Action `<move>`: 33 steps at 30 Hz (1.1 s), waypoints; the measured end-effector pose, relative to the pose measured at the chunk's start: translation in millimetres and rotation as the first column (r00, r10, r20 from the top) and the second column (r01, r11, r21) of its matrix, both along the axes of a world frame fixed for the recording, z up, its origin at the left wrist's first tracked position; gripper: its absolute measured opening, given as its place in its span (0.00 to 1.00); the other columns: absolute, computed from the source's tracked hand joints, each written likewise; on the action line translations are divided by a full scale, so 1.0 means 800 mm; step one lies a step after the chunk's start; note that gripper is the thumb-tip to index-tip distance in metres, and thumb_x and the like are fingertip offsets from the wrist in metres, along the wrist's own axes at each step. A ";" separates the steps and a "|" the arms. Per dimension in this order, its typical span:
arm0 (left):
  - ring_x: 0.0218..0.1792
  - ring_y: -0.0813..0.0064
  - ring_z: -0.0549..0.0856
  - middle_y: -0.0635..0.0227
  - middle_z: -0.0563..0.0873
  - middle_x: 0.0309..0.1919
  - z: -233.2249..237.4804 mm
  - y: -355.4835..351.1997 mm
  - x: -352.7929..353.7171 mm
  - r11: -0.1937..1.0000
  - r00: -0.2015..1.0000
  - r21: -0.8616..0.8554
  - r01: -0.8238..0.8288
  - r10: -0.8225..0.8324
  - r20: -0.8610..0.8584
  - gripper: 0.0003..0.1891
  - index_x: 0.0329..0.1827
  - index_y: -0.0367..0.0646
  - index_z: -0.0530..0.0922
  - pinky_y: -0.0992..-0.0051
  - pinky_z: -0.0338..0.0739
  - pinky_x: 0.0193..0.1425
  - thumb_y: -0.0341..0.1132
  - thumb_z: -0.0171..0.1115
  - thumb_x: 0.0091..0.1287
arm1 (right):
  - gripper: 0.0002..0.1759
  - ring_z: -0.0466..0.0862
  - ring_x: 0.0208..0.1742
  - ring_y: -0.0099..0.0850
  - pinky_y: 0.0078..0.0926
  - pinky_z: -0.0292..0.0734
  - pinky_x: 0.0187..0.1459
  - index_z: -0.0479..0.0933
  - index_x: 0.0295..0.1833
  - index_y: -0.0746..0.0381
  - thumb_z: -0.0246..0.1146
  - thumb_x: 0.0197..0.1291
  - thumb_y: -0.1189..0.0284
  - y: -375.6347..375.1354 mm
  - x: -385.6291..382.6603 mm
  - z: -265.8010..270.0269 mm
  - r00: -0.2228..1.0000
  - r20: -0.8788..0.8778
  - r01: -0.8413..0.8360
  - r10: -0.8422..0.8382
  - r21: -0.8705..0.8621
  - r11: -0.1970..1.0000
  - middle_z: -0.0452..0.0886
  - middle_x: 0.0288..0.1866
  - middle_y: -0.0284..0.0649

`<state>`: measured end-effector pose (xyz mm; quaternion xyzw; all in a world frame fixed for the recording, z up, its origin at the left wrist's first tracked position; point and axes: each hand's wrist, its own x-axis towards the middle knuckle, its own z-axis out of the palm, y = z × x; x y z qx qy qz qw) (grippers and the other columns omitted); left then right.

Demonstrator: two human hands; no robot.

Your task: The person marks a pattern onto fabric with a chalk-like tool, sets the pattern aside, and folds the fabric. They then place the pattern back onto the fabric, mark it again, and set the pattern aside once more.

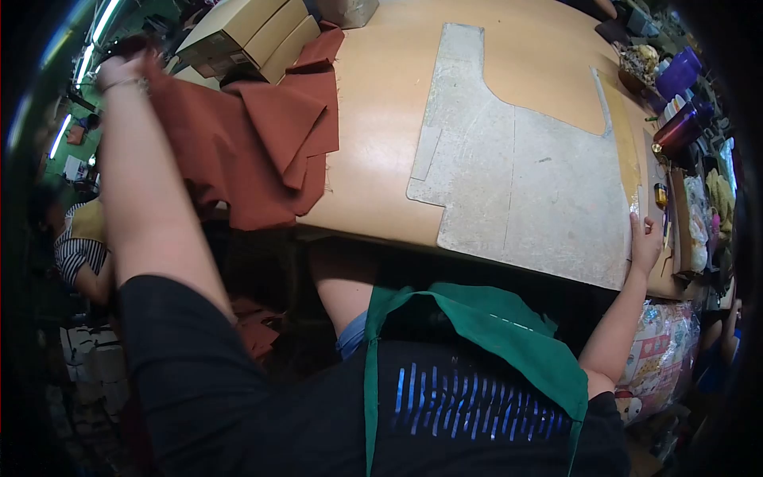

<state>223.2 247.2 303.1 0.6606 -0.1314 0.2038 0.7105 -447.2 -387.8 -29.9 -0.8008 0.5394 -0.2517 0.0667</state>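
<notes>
A: What does the left hand [118, 70] do, at the far left?

B: It is raised, and it is closed on the edge of a rust-red cloth [254, 135]. The cloth hangs down from this hand and spreads over the left end of the counter [381, 95] in several folded layers. 1 part falls over the near edge.

A: And behind the cloth?

B: Stacked cardboard boxes [254, 28], just beside the far side of the cloth. Lower at the far left, another person in a striped shirt [78, 253] stands apart from the counter.

A: What lies in the middle?

B: A flat grey board [524, 183] with a stepped outline. It lies on the counter, apart from the cloth, and its near edge follows the near edge of the counter.

A: And the right hand [645, 242]?

B: It is open, with the fingers stretched, and it rests on the near right corner of the grey board. It grips nothing.

A: Further right?

B: 1 purple container [682, 75] near the far corner. The small things around it are too small to tell.
</notes>
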 end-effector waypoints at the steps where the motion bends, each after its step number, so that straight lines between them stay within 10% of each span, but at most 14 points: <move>1: 0.60 0.60 0.67 0.56 0.73 0.55 0.054 0.078 0.035 0.989 0.992 -0.071 0.128 -0.129 -0.008 0.23 0.55 0.34 0.69 0.52 0.56 0.65 0.42 0.42 0.64 | 0.28 0.76 0.40 0.37 0.31 0.70 0.44 0.76 0.43 0.67 0.65 0.46 0.53 0.001 0.001 0.000 1.000 0.006 -0.006 0.006 -0.011 1.000 0.77 0.38 0.47; 7: 0.59 0.61 0.68 0.58 0.73 0.55 0.122 0.107 -0.067 0.904 0.924 0.202 -0.376 0.349 0.159 0.22 0.55 0.36 0.69 0.52 0.57 0.64 0.41 0.41 0.64 | 0.29 0.75 0.40 0.36 0.30 0.70 0.45 0.75 0.44 0.67 0.64 0.47 0.51 -0.002 0.001 -0.001 1.000 -0.017 0.011 -0.012 -0.005 1.000 0.77 0.39 0.46; 16: 0.58 0.62 0.69 0.61 0.74 0.54 0.157 -0.016 -0.148 0.704 0.862 0.548 -0.452 0.188 0.470 0.20 0.54 0.38 0.69 0.53 0.59 0.63 0.39 0.40 0.65 | 0.30 0.76 0.41 0.37 0.31 0.70 0.46 0.75 0.45 0.66 0.64 0.47 0.50 -0.004 0.000 -0.002 0.999 -0.036 -0.001 0.000 -0.036 0.999 0.76 0.40 0.47; 21: 0.58 0.63 0.69 0.62 0.74 0.54 0.011 -0.155 -0.299 0.590 0.904 0.807 -0.018 -0.335 0.265 0.19 0.54 0.39 0.69 0.54 0.60 0.62 0.38 0.39 0.65 | 0.28 0.73 0.47 0.40 0.37 0.68 0.49 0.75 0.45 0.62 0.64 0.46 0.51 -0.008 0.004 -0.002 0.992 -0.123 0.037 -0.040 -0.024 0.999 0.75 0.41 0.46; 25: 0.57 0.64 0.70 0.64 0.74 0.53 -0.178 -0.240 -0.424 0.160 0.669 0.858 0.488 -0.700 -0.250 0.19 0.54 0.40 0.70 0.54 0.61 0.62 0.37 0.39 0.65 | 0.28 0.67 0.56 0.44 0.40 0.63 0.54 0.72 0.50 0.54 0.66 0.44 0.54 0.037 0.026 0.043 0.971 -0.192 0.088 -0.140 -0.257 0.962 0.71 0.49 0.45; 28: 0.57 0.64 0.70 0.65 0.74 0.53 -0.268 -0.278 -0.481 -0.084 0.479 0.766 0.637 -0.736 -0.479 0.18 0.54 0.40 0.70 0.55 0.62 0.61 0.37 0.38 0.65 | 0.30 0.70 0.53 0.42 0.37 0.63 0.55 0.71 0.51 0.60 0.67 0.44 0.56 0.035 0.041 0.079 0.979 0.014 -0.198 0.203 -0.171 0.965 0.71 0.51 0.44; 33: 0.56 0.65 0.71 0.66 0.75 0.53 -0.275 -0.328 -0.479 0.164 0.486 0.564 0.809 -0.728 -0.485 0.17 0.53 0.42 0.70 0.55 0.63 0.61 0.36 0.38 0.65 | 0.46 0.67 0.56 0.40 0.32 0.65 0.54 0.59 0.63 0.62 0.71 0.39 0.57 0.072 0.130 0.146 0.481 0.652 -0.782 0.586 0.016 0.624 0.66 0.58 0.48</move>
